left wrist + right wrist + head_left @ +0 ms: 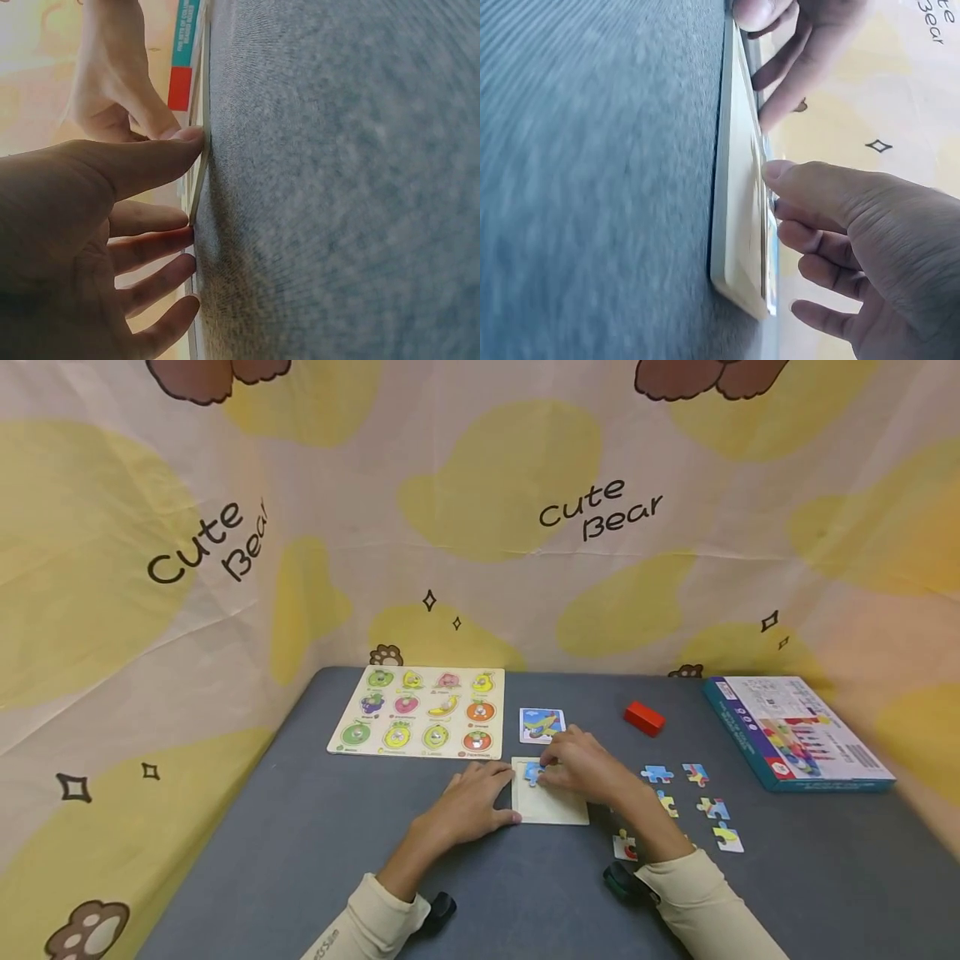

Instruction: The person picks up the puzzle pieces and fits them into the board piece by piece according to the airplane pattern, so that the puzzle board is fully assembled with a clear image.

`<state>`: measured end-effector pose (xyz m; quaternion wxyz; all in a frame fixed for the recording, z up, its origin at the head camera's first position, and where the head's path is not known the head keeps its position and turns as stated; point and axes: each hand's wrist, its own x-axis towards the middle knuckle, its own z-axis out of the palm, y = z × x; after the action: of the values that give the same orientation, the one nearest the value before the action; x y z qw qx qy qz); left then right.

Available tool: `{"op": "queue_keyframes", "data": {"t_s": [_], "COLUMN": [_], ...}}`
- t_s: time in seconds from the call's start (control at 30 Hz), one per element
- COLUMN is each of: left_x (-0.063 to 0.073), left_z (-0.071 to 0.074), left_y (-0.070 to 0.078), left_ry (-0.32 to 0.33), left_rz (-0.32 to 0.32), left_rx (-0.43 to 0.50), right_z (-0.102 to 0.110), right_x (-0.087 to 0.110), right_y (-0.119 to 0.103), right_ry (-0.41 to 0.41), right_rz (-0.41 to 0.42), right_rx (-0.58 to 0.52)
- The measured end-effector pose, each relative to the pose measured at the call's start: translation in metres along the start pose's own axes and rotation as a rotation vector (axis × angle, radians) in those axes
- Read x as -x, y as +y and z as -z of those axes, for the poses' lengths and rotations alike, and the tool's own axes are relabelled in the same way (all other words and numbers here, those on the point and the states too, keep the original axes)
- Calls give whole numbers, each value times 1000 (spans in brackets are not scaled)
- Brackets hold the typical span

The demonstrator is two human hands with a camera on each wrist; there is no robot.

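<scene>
A shallow cream puzzle tray (555,808) lies on the table between both hands. My left hand (471,800) rests along its left side, thumb at the near corner and fingers spread toward the far corner. In the left wrist view the thumb (161,159) lies fairly straight at the tray's edge. A blue jigsaw piece (533,773) is in the tray's far left corner. My right hand (587,766) reaches over the tray and pinches this piece at its right side. In the right wrist view the right thumb (780,171) is low over the tray (739,217), its other fingers curled; the piece is hidden there.
Several loose jigsaw pieces (713,808) lie to the right, some behind the right forearm. A picture card (542,725) sits beyond the tray. A fruit board (416,713) is at back left, a red block (644,718) at back right, near a game box (813,735).
</scene>
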<state>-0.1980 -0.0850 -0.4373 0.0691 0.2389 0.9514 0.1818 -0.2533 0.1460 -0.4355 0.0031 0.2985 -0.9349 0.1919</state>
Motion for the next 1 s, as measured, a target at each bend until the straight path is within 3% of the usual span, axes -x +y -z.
{"op": "queue_keyframes", "data": {"t_s": [0.53,0.83,1.0], "left_x": [1,-1,-1], "left_z": [-1,0,-1], "left_y": [1,1,1], "left_ry": [20,25,-2], "left_rz": [6,0,-32], "left_rx": [46,68,35], "right_z": [-13,-14,-14], "right_x": [-7,-5,-5], "right_y": [-9,-16,-16], "right_ry": [64,127,112], "right_rz": [57,-78,-138], "right_rx": [59,106,113]}}
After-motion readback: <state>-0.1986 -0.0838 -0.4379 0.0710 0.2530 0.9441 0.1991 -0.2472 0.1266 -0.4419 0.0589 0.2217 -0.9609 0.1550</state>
